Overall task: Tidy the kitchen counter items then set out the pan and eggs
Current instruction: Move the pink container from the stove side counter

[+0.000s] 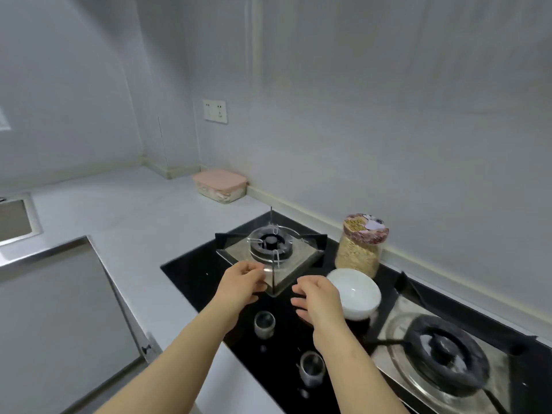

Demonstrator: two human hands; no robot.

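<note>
Head view: left hand [242, 283] over black stove [191, 273], just in front of left burner [270, 245], fingers loosely curled, holding nothing. Right hand [316, 301] relaxed, empty, just beside white bowl [357, 289]; contact unclear. Bowl on stove between burners. Oat jar [360, 249] just behind bowl, by wall. Pink-lidded box [219, 185] on tabletop [119, 210] at back corner, well apart from hands.

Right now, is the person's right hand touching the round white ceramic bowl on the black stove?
Cannot tell. In the head view the right hand overlaps the left rim of the white bowl, so neither a gap nor contact shows plainly.
</note>
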